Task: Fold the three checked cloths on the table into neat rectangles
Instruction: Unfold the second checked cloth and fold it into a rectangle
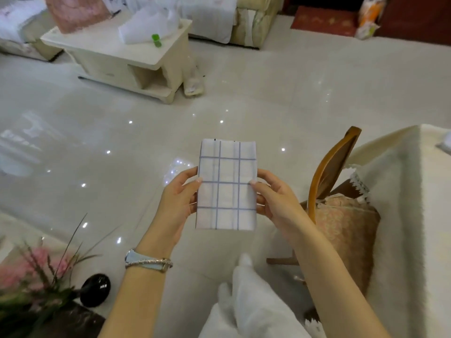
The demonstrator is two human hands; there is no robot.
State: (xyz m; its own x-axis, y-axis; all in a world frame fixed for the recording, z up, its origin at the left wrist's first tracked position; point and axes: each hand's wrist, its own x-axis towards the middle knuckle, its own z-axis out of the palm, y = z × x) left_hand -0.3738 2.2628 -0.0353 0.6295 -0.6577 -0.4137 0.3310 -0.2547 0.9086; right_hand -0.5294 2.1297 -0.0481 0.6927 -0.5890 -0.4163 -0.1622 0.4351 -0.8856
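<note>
Centrally, one checked cloth: thin white fabric with blue grid lines, folded to a flat upright rectangle, held in the air above the glossy tiled floor. Around it: a wooden chair with a pink patterned cushion beside the counter draped in fuzzy white cloth at right; pink flowers and a black oval object at lower left. Left hand, silver bracelet at the wrist, and right hand each have their grip closed on a long side edge, thumbs in front.
</note>
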